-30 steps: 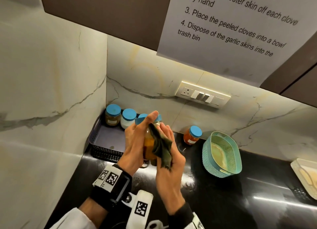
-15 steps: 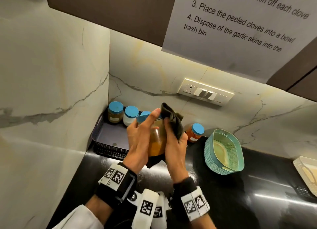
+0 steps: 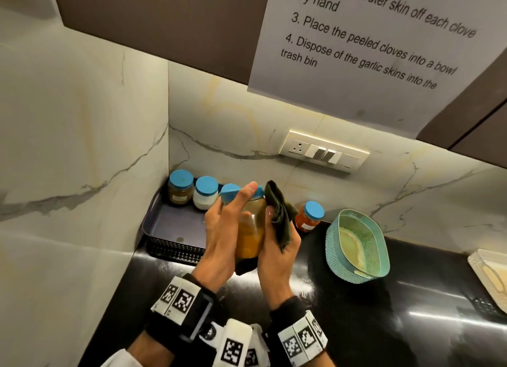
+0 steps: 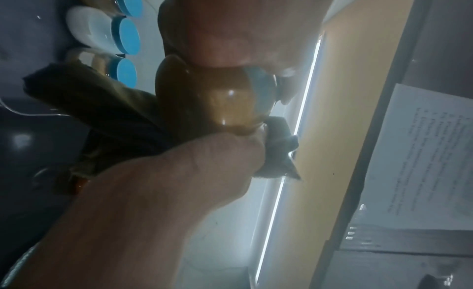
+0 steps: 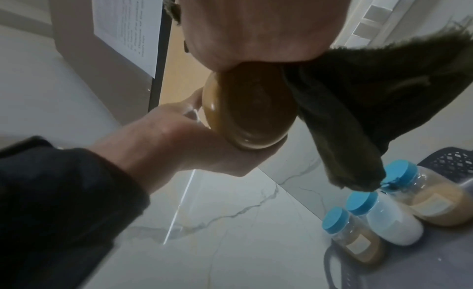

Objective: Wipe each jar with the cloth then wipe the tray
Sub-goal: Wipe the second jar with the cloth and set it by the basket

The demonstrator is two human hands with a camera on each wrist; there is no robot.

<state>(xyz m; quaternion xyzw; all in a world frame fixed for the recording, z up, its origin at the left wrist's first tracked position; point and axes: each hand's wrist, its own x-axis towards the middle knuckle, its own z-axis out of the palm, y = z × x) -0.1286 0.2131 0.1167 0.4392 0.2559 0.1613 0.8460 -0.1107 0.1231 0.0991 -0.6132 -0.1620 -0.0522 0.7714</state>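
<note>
The jar (image 3: 251, 229) held in the left grip (image 3: 223, 229) looks like clear, glossy glass or plastic; which one cannot be told. Highlights glint on its smooth wall, and its lid (image 3: 227, 193) is matt blue plastic. Against the jar, the right grip (image 3: 277, 251) holds a dark olive cloth (image 3: 279, 215), soft, matt and fuzzy at its frayed edge. Just behind the grips, the tray (image 3: 172, 246) is dark plastic with a lattice wall and a smooth satin floor. Beneath them the worktop (image 3: 384, 325) is polished black stone, mirror-glossy. To the right, the basket (image 3: 354, 265) is teal plastic with a woven texture. Above, a matt paper sheet (image 3: 370, 51) hangs on a matt brown cabinet (image 3: 164, 23).
</note>
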